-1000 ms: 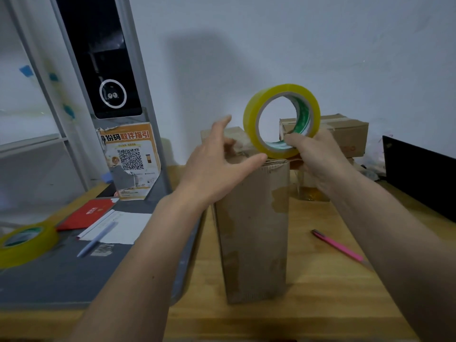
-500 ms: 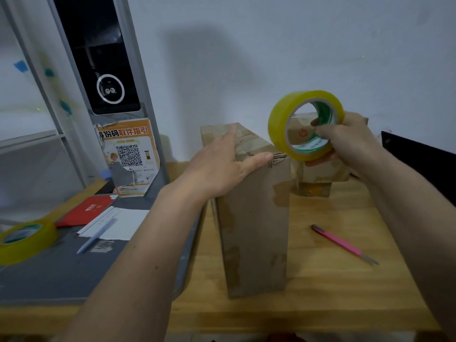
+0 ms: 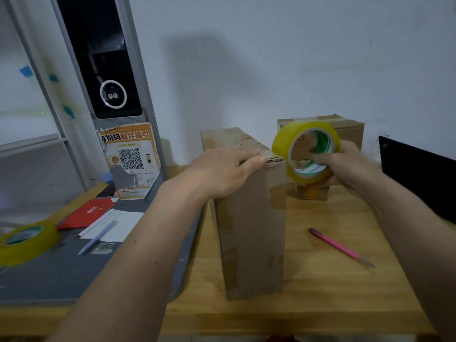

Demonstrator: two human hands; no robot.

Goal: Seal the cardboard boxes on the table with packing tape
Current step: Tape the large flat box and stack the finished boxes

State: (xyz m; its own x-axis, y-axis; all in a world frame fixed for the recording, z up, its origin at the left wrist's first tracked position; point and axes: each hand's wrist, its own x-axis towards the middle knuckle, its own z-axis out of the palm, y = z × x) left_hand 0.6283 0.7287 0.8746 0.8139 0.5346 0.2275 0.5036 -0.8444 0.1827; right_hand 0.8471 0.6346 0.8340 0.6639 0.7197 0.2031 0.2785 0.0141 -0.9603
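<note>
**Clerk:** On the wooden table, item one — tall cardboard box, upright, near centre; top flaps down, seam along the near edge looks unsealed.

**Checker:** Held how?

**Clerk:** Left hand lies flat on the top, fingers straight, pressing the flaps; presumably to keep them closed and the box steady while tape goes on.

**Checker:** Tape?

**Clerk:** Item two — yellow tape roll, in the air just beside the box's top right corner; right hand grips it, fingers hooked through the core, thumb under; roll edge at the corner, likely so a strip can start on the side and run over the top; whether a free end is stuck down, cannot tell.

**Checker:** Other stock?

**Clerk:** Second cardboard box, behind the roll by the wall, tape across its top; pink pen on the wood to the right; spare tape roll far left on the grey tray, with a blue pen, papers and a red booklet.
</note>
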